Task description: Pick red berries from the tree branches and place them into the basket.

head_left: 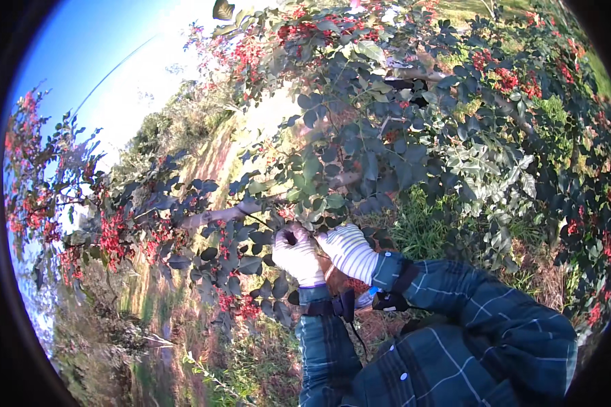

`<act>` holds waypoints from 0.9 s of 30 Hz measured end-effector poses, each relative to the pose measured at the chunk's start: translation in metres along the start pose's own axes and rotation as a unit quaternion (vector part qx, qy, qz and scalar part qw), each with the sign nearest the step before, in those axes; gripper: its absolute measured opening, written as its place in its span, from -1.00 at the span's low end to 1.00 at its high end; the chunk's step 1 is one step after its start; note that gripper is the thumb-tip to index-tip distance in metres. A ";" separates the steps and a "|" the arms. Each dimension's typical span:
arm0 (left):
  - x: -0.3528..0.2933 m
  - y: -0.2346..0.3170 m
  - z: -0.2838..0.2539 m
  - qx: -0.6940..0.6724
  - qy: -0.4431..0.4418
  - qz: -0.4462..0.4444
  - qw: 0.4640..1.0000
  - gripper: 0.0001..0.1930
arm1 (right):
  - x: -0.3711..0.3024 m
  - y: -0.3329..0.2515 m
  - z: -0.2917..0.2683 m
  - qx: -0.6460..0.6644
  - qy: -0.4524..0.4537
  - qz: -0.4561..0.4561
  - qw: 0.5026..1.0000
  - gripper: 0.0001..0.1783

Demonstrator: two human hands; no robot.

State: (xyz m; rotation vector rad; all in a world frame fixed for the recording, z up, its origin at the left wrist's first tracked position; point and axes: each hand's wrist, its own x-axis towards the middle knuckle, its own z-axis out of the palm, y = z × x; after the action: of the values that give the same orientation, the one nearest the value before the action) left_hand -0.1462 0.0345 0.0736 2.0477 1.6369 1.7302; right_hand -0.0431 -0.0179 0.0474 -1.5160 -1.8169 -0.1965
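Both of my hands wear pale gloves and meet at a leafy shrub branch in the middle of the view. My left hand (297,256), its glove dark at the fingers, is curled in just under a small bunch of red berries (286,214). Close beside it, my right hand (349,251) in a white striped glove is bent inward, its fingertips hidden against the green leaves (312,203). What either hand pinches is too small or covered to make out. A thick bare branch (217,216) runs out to the left of my hands.
Red berry clusters hang at the left (115,237), below left (246,307) and upper right (508,81). Dense foliage (482,169) fills the right side. Dark straps with a small black device (390,301) sit by my plaid cuffs. Grass (421,224) grows beneath.
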 end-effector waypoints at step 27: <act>0.023 -0.008 -0.010 -0.175 -0.064 -0.072 0.980 -0.86 | 0.001 0.014 0.014 0.007 0.003 -0.008 1.000 -0.82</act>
State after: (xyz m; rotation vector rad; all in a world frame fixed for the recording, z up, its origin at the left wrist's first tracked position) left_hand -0.1624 0.0477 0.0899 1.7907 1.2983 1.6576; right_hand -0.0366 -0.0060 0.0335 -1.4908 -1.8223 -0.1946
